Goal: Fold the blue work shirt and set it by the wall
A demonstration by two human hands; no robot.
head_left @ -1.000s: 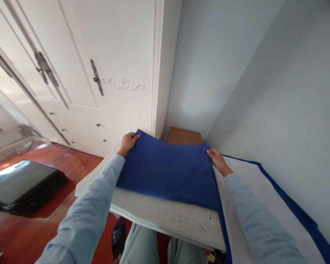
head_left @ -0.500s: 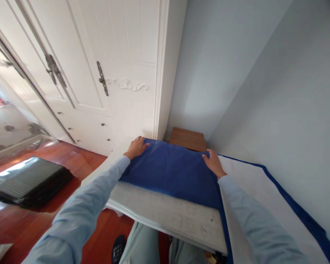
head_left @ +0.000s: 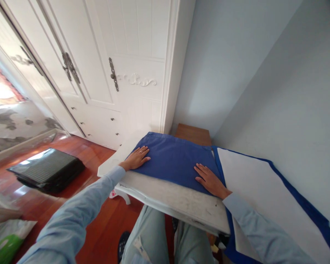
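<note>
A flat blue cloth panel [head_left: 172, 156] lies towards the far edge of the scuffed white tabletop [head_left: 176, 195]; the left hand [head_left: 136, 158] and right hand [head_left: 209, 179] rest on it, fingers extended, grasping nothing. It looks light, soft (perhaps slightly stiff); the far corners seem best for gripping.

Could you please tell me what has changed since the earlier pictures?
The left hand and right hand have released the blue cloth at its far corners and drawn back, now flat on it; its far edge has come down. The black object stays on the floor.
</note>
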